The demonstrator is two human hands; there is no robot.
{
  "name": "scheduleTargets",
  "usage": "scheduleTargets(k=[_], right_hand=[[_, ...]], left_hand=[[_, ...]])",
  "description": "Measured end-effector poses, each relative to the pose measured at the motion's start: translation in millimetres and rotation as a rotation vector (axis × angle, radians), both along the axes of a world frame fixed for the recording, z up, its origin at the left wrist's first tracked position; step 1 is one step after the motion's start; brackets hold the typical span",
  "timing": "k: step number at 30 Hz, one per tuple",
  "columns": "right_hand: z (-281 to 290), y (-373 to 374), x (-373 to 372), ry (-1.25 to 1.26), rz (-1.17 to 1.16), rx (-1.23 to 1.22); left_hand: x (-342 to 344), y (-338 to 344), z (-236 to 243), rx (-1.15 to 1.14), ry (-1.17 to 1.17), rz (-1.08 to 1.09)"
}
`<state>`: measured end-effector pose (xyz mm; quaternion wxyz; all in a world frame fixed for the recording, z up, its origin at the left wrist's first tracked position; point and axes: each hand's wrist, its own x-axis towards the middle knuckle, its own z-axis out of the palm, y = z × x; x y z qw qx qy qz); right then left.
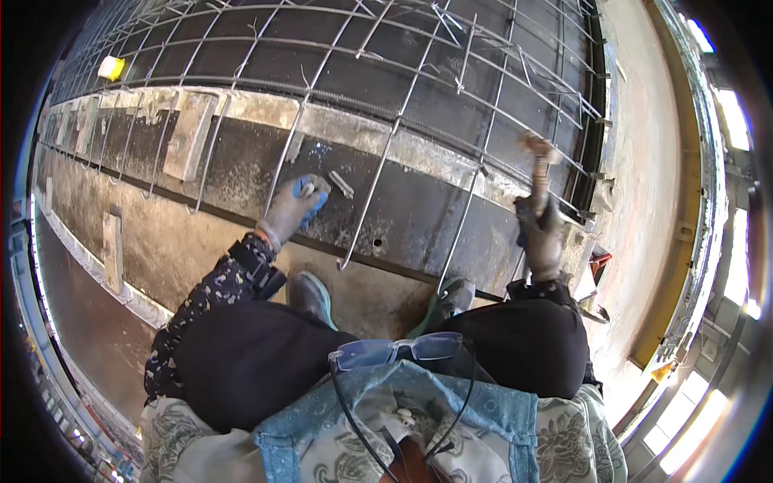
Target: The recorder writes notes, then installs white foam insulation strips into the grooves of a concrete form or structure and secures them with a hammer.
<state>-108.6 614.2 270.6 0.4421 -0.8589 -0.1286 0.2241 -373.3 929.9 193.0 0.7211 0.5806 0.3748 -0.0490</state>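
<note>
At L grip: gloved hand closed on small whitish chalk-like piece, pressed to dark steel form, just beside a bent mesh wire. R grip closed round wooden-handled tool, raised over rebar mesh. Short metal bit lies near L grip.

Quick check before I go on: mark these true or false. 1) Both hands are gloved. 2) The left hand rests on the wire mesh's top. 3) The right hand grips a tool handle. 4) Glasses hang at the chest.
1) True: left hand and right hand wear gloves.
2) False: it presses on the dark steel form, beside the mesh.
3) True: it holds a wooden-handled tool upright.
4) True: glasses hang there.
</note>
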Motion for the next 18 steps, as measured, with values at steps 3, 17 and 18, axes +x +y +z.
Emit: scheduleTargets(k=[3, 17, 18], right_hand=[[36.7, 18.6, -14.6, -0.057, -0.048, 0.350], [-32.8, -11.7, -4.5, 0.208, 0.048, 0.074], [-12.9, 0.3, -10.5, 0.219, 0.077, 0.077]], left_hand=[[-8.7, -2.0, -4.7, 0.000, 0.074, 0.033], [0.5, -10.8, -6.4, 0.007, 0.043, 0.015], [-2.0, -6.0, -6.4, 0.018, 0.045, 0.026]])
